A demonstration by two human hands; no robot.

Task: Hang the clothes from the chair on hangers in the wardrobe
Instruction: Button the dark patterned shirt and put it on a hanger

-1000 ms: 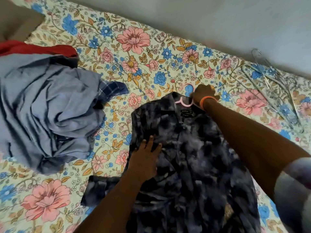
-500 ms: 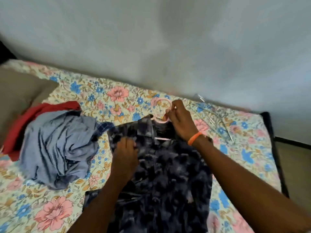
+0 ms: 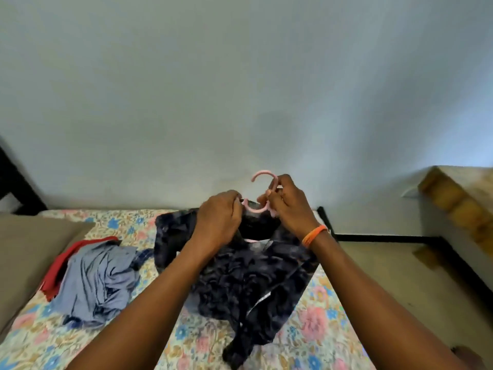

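A plain pale grey-blue wall (image 3: 240, 76) fills the upper half of the view, lit softly and brightest toward its right edge. The bed (image 3: 314, 329) stands against the foot of this wall, covered by a floral sheet of pink and blue blooms on cream. On the bed's left side lies a tan pillow (image 3: 29, 252); beyond that, a dark frame (image 3: 16, 182) rises against the wall. Right of the bed runs a beige floor (image 3: 400, 284), edged by a black skirting strip (image 3: 386, 238) along the wall. Further right of the bed stands a pale ledge (image 3: 464, 206) with a worn, yellowish top.
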